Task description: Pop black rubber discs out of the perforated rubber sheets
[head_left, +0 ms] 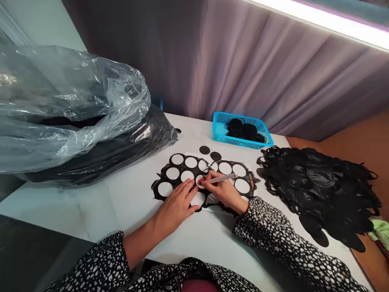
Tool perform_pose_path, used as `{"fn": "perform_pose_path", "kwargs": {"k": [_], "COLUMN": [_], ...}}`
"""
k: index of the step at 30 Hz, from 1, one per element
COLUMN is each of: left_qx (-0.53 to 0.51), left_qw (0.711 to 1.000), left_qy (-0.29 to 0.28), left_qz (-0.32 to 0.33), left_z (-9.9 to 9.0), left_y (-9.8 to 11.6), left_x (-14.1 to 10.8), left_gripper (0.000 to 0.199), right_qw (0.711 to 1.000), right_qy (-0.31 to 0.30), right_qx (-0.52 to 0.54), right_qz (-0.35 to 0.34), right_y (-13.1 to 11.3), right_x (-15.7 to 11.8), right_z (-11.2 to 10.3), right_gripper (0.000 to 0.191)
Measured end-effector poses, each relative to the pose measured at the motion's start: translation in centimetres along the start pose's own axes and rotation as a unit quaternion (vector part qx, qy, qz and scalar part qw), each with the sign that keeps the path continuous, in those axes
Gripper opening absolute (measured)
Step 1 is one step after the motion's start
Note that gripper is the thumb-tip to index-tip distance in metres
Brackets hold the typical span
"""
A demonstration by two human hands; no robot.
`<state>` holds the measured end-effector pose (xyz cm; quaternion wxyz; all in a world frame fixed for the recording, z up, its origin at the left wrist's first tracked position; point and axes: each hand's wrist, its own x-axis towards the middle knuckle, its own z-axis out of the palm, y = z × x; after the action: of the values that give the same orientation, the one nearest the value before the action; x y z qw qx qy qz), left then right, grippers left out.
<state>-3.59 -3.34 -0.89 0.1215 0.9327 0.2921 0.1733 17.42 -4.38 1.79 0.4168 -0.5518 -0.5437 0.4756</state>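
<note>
A black sheet (178, 166) with rows of round openings lies on the white table, white showing through the holes. My left hand (179, 200) rests flat on its lower middle part, fingers apart and holding nothing. Pinched in my right hand (221, 190) is a slim white pen-like tool (223, 178), its tip end hidden by my fingers near a hole at the sheet's centre. Two small black discs (204, 150) (215, 155) lie just behind the sheet.
A blue basket (216, 132) with black pieces stands at the back. To the right is a large pile of black pieces (316, 182). Clear plastic bags (121, 105) with dark contents cover the left side. A green cloth (379, 232) lies at the far right edge.
</note>
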Motion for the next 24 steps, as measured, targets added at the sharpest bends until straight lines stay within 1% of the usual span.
{"fn": "perform_pose_path", "kwargs": {"k": [2, 5, 9, 18, 24], "left_qx": [0.002, -0.008, 0.003, 0.0, -0.01], "left_qw": [1.0, 1.0, 1.0, 1.0, 1.0], "left_qy": [-0.006, -0.015, -0.02, -0.016, -0.007], "left_qz": [0.01, 0.02, 0.022, 0.02, 0.019], "left_z": [-0.2, -0.7, -1.0, -0.6, -0.4], "left_y": [-0.1, -0.3, -0.3, -0.3, -0.4], "left_x": [-0.2, -0.3, -0.3, -0.3, -0.4], "left_gripper": [0.046, 0.044, 0.044, 0.041, 0.04], "right_qw": [0.998, 0.997, 0.996, 0.995, 0.995], "right_qy": [-0.003, -0.001, -0.004, 0.005, 0.008], "right_qx": [-0.054, -0.076, -0.087, -0.097, -0.094], "right_qz": [-0.011, -0.02, -0.021, -0.023, -0.032], "right_y": [0.9, 1.0, 0.8, 1.2, 1.4], "right_x": [-0.7, -1.5, -1.5, -1.4, -1.3], "right_z": [0.4, 0.3, 0.2, 0.5, 0.3], "right_gripper": [0.023, 0.022, 0.021, 0.021, 0.021]}}
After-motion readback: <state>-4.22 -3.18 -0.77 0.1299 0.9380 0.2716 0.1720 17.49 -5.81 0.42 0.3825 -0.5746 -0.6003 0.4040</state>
